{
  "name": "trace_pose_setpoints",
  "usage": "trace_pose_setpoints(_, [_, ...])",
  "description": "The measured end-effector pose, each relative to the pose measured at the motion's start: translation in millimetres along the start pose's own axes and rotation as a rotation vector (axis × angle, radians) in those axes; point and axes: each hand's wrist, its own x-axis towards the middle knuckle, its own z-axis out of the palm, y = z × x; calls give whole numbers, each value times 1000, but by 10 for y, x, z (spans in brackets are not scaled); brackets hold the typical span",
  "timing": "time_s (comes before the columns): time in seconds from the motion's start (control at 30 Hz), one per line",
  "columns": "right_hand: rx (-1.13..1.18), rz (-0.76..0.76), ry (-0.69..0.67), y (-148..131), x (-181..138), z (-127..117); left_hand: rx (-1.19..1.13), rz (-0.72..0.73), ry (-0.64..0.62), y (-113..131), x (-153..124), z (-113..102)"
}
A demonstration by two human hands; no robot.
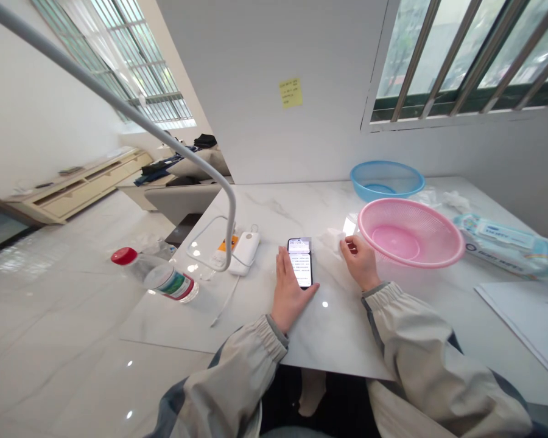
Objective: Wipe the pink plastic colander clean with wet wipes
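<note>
Here at the tabletop (347, 340), pale, glossy and marble-veined, lamps are shining back off the surface. The pink basket (395, 240), round plastic with a fine mesh wall, sits right beside the right hand (363, 264); that hand is curled, thumb and finger pinching the edge of a thin, crumpled tissue (331, 239). Over to the left hand (290, 295): fingers straight and close together along the phone (302, 267), thumb stretched wide below its bottom edge. Both sleeves are beige cloth, gathered at the cuffs.

The phone lies flat, face up, near the middle of the tabletop: a slim, dark-edged rectangle, its screen lit white, zeros at the top, lines of small text beneath, too fine to read from here.

Now the count! One phone, two baskets, the blue one (386, 176) standing just behind the pink. One clear bottle (164, 277) with a red cap, lying tilted at the left edge; one white power bank (246, 252), smooth and rounded; one yellow note (291, 93) on the wall. Glossy wipes packaging (506, 234) and flat paper (525, 322) rest on the right; how many of each, I can't tell.
</note>
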Motion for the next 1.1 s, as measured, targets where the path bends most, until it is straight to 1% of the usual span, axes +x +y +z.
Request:
trace_pose_setpoints(0.13, [12,4,-14,11,7,5,-52,-11,36,-6,22,62])
trace_pose_setpoints(0.3, [46,30,-39,24,-14,18,-45,-17,72,-81,17,64])
trace_pose_setpoints(0.57, [75,41,-51,-10,-4,-6,-42,8,75,-226,120,-77])
trace_pose_setpoints(0.8, [218,95,-78,-60,-18,27,-35,-19,73,-358,196,-145])
trace_pose_setpoints(0.9, [333,142,-97,-107,-22,34,-30,-8,79,-271,177,-185])
trace_pose_setpoints(0.97, [441,178,-95,-154,-18,11,-52,62,114,-113,181,-188])
trace_pose_setpoints(1.03, [560,222,-106,-200,-10,-34,-143,125,152,108,225,-135])
trace_pose_setpoints(1.07, [597,232,-120,-219,-6,-62,-227,121,155,227,265,-83])
trace_pose_setpoints(1.1, [608,227,-132,-231,-3,-90,-342,80,142,344,315,-18])
